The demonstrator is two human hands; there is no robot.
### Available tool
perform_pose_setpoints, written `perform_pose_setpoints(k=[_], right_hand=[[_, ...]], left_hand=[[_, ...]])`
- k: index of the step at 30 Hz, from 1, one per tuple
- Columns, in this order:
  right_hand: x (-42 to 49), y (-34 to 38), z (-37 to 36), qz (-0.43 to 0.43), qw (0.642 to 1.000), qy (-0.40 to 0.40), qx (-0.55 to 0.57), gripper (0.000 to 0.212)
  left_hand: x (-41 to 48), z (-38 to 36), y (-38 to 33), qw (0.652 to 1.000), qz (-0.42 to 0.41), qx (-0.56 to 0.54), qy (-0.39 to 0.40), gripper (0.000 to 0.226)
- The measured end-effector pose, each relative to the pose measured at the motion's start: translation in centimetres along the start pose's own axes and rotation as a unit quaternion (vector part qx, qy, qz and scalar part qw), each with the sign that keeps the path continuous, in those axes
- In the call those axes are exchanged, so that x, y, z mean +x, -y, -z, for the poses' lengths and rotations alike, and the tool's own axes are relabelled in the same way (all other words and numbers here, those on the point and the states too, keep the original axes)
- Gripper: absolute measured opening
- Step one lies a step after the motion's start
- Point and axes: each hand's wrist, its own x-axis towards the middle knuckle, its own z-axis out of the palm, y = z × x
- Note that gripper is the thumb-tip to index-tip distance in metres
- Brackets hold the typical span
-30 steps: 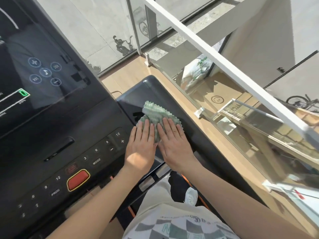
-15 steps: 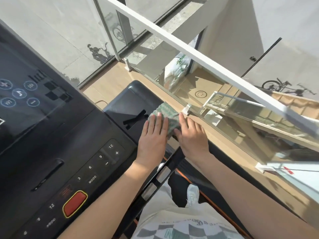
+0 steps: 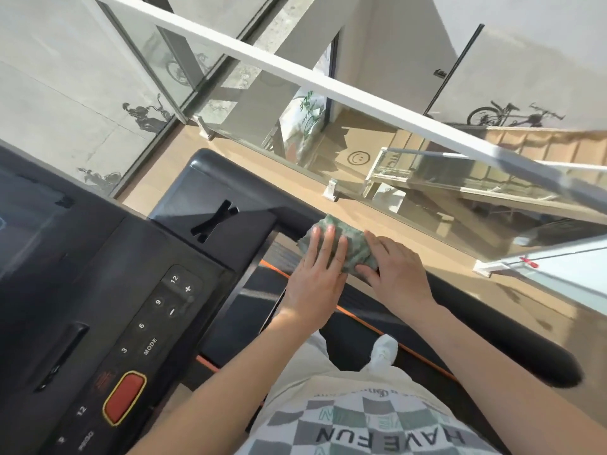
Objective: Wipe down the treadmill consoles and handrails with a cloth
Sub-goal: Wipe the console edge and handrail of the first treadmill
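A green cloth (image 3: pixel 353 247) is draped over the near end of the treadmill's black right handrail (image 3: pixel 525 349), just right of the console's side tray (image 3: pixel 213 205). My left hand (image 3: pixel 315 277) presses flat on the cloth's left part with straight fingers. To its right, my right hand (image 3: pixel 400 270) grips the cloth, fingers over the top and thumb under its near edge. The dark console (image 3: pixel 131 290) with number keys and a red stop button (image 3: pixel 124 397) fills the left of the view.
A glass balustrade with a white top rail (image 3: pixel 328 83) runs close along the right of the treadmill, with a stairwell below it. My legs and a white shoe (image 3: pixel 382 351) stand on the belt (image 3: pixel 361 333). A glass wall is ahead.
Both hands and the cloth slid right, off the console's side tray and onto the handrail. My right hand went from lying flat to gripping the cloth.
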Motion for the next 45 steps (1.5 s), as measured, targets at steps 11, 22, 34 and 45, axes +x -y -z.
perform_pose_setpoints(k=[11, 22, 34, 45], right_hand=[[-0.2, -1.5, 2.1, 0.039, 0.987, 0.009, 0.156, 0.05], [-5.2, -10.6, 2.7, -0.036, 0.985, 0.083, 0.147, 0.059], [-17.3, -20.7, 1.3, -0.083, 0.985, -0.105, 0.105, 0.058], [-25.3, -26.0, -0.3, -0.243, 0.9, -0.152, 0.329, 0.051]], left_hand=[[2.7, 1.6, -1.8, 0.998, 0.048, 0.041, -0.029, 0.053], [4.4, 0.1, -8.1, 0.997, -0.034, 0.063, 0.019, 0.049], [4.6, -3.5, -20.2, 0.985, -0.156, 0.064, 0.034, 0.049], [6.3, -5.0, -29.2, 0.947, -0.276, 0.051, 0.155, 0.061]])
